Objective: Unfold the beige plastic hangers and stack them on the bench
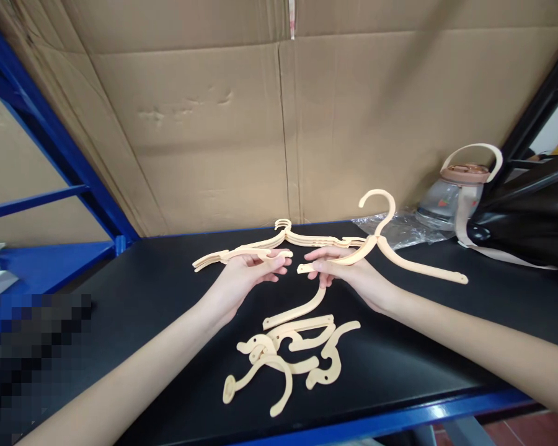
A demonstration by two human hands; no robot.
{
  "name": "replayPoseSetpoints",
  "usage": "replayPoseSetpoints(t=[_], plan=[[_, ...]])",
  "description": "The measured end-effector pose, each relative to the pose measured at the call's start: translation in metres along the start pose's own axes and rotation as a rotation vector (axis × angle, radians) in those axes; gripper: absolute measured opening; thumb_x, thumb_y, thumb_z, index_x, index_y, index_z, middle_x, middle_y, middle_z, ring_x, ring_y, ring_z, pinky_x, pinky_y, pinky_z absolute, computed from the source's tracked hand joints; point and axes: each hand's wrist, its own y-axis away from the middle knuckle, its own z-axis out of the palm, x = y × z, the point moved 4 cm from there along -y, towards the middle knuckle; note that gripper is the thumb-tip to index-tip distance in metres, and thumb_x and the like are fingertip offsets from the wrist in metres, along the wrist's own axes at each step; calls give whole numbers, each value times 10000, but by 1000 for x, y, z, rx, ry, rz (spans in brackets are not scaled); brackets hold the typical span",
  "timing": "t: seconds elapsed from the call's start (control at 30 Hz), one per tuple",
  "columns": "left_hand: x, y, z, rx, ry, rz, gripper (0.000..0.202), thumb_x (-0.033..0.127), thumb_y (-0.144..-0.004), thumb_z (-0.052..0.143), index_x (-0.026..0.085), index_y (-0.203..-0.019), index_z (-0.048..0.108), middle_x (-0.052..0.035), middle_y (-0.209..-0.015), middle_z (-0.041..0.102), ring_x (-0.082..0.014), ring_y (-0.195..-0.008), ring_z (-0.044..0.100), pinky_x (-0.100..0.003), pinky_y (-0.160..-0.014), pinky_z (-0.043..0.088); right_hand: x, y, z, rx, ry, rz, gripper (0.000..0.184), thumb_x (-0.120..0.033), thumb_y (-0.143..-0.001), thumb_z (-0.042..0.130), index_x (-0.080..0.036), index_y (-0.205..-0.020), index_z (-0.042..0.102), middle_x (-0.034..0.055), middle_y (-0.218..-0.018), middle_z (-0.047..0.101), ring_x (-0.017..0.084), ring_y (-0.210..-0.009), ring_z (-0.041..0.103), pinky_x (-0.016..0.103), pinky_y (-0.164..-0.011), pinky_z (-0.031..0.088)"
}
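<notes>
My left hand (pixel 247 272) is closed on a loose cream plastic hanger arm (pixel 232 254) that points left over the black tabletop (pixel 139 310). My right hand (pixel 348 272) grips a cream folding hanger (pixel 390 248) by its left arm; its hook stands up and its other arm reaches right. Another curved arm (pixel 297 306) hangs down below my right hand. The two hands are close together, fingertips almost meeting. Below them lies a pile of loose hanger parts (pixel 288 356).
A stack of assembled cream hangers (pixel 307 238) lies behind the hands. A clear jar with a brown lid and cream strap (pixel 451 192), a plastic bag (pixel 400 229) and a dark bag (pixel 530 210) sit at right. Cardboard (pixel 242 124) lines the back; blue shelf frame (pixel 51 142) at left.
</notes>
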Motion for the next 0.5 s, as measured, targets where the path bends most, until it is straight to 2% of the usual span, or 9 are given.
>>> replayPoseSetpoints(t=[0.23, 0.5], plan=[[7, 1, 7, -94, -158, 133, 104, 279, -763, 705, 201, -820, 743, -31, -972, 700, -124, -772, 577, -217, -638, 479, -4, -2, -1, -32, 30, -23, 228, -334, -758, 707, -179, -926, 698, 40, -847, 702, 109, -643, 603, 246, -608, 456], [9, -2, 3, -160, -258, 115, 37, 216, -741, 706, 197, -755, 735, -20, -1064, 689, -92, -669, 583, -263, -725, 508, -7, -2, -2, -100, 21, -5, 242, -335, -736, 733, -181, -921, 710, 46, -861, 721, 123, -665, 642, 253, -632, 487]])
